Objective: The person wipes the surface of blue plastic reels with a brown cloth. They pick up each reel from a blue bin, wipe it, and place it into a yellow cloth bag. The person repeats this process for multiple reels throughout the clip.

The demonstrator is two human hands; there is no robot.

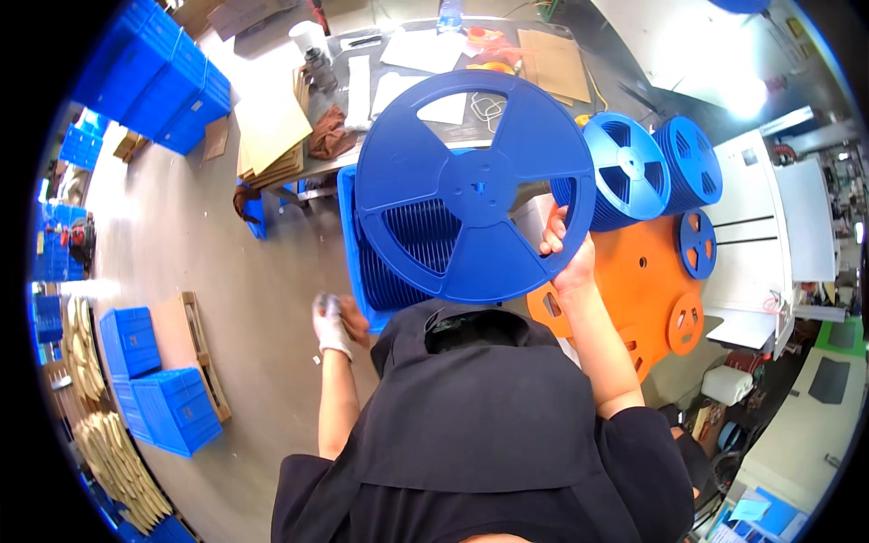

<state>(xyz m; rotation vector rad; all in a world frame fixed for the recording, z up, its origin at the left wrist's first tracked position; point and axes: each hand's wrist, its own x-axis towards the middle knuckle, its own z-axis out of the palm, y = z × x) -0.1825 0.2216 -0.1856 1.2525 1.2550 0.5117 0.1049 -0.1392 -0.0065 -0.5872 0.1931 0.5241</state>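
Observation:
A large dark-blue plastic reel flange [482, 258], a disc with wide cut-outs and a small central hole, is raised flat in front of me. My right hand [568, 252] is closed on its right rim, with the fingers through a cut-out. Lower left, away from the disc, is my left hand [333, 326] in a pale glove; blur hides its fingers and anything in them. Beneath the disc stands a blue crate [349, 213] holding a row of dark-blue discs [421, 233], partly hidden by it.
Two stacks of blue reels [625, 167] [692, 161] stand right of the disc, near an orange board [625, 271] with cut-outs. Behind is a workbench [348, 68] with papers and cardboard [552, 63]. Blue crates [176, 407] stand on the floor at left.

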